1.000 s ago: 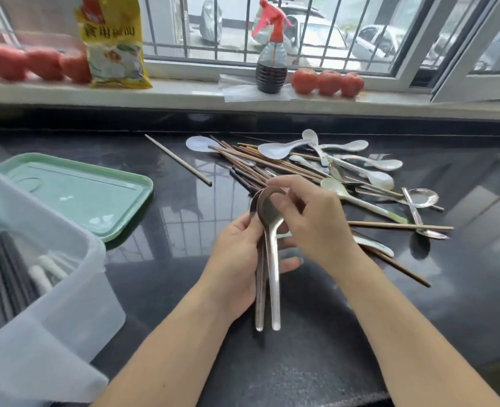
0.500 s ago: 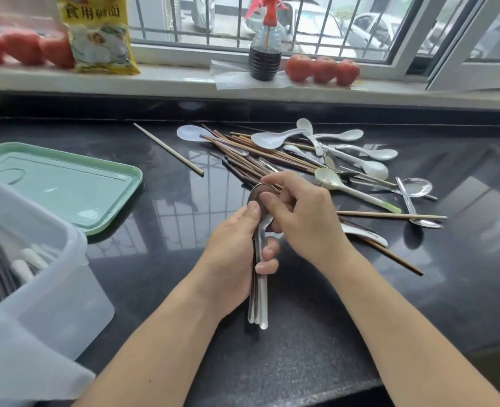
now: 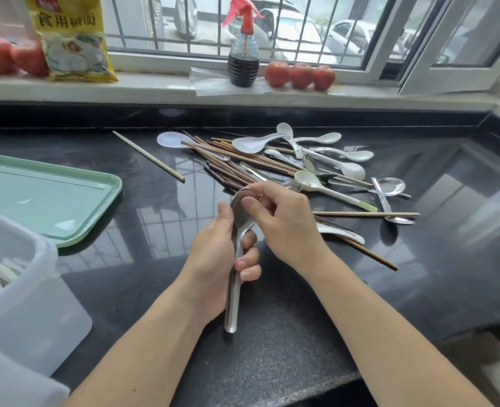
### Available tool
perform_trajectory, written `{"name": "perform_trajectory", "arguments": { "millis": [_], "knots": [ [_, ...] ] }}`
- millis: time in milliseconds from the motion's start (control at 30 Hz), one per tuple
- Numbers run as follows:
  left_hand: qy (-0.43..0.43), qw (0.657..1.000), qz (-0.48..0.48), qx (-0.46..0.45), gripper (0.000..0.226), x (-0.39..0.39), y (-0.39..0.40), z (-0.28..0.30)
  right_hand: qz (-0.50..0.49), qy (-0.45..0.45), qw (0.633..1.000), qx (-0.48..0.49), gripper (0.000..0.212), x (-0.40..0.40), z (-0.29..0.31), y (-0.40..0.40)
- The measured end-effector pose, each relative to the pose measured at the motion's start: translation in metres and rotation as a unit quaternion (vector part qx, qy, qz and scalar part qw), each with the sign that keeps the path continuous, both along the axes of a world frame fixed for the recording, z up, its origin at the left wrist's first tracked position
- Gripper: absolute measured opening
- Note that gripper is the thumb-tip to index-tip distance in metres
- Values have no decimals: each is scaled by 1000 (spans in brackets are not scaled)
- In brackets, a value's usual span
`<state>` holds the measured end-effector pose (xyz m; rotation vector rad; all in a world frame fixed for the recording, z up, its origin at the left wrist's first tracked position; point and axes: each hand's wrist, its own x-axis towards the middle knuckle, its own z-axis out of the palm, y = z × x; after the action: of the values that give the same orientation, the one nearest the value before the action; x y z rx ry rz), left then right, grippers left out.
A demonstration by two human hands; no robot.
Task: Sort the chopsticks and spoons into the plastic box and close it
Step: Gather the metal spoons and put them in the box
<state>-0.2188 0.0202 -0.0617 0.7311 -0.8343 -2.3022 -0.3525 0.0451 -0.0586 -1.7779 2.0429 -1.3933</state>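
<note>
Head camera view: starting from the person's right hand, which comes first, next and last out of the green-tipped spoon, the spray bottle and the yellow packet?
From the right hand:
1. Green-tipped spoon, on the counter just beyond and to the right of the hand.
2. Spray bottle, on the windowsill, straight behind the pile.
3. Yellow packet, on the windowsill, far left.

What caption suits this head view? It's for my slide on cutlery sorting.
Left hand grips stacked metal spoons; right hand pinches their bowls beside the chopstick-and-spoon pile.
</note>
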Motion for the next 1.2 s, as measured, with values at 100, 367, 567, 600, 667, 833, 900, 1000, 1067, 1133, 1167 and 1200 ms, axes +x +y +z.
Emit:
{"name": "perform_trajectory", "arguments": {
  "millis": [100, 367, 567, 600, 667, 833, 900, 1000, 1067, 1133, 1167, 1200],
  "knots": [
    [-14, 999, 1, -32, 44, -1, 2, 0, 4, 7, 1000, -6, 13, 5, 1, 1],
    [-19, 999, 41, -17, 29, -2, 5, -1, -221, 41, 974, 9, 13, -64, 27, 48],
    [-9, 999, 30, 11, 23, -5, 2, -2, -377, 129, 881, 257, 28, -141, 3, 119],
    [-8, 999, 28, 16, 22, -5, 1, -3, -363, 133, 883, 266, 24, -145, 1, 123],
    [-5, 999, 26, 27, 22, -5, 1, -3, -338, 154, 901, 225, 9, -146, 5, 124],
    [20, 998, 25, 50, 21, -1, 1, -2, -292, 63, 954, 36, 9, -113, 52, 113],
    [26, 998, 22, 43, 17, -1, 2, -1, -271, 28, 962, -5, 5, -92, 74, 105],
    [36, 999, 14, 29, 19, -1, 3, 1, -194, -42, 980, -26, 14, -56, 98, 88],
    [27, 1000, 11, 4, 24, 1, 4, 2, -142, -104, 984, -11, 16, -33, 107, 75],
    [5, 999, 19, -30, 26, 1, 4, 3, -89, -148, 983, 63, 13, -13, 112, 59],
    [-3, 999, 25, -40, 27, 0, 5, 3, -55, -162, 978, 115, 12, -5, 113, 51],
    [-6, 999, 28, -45, 28, -1, 5, 4, -22, -179, 970, 164, 13, 2, 113, 45]
  ]
}}
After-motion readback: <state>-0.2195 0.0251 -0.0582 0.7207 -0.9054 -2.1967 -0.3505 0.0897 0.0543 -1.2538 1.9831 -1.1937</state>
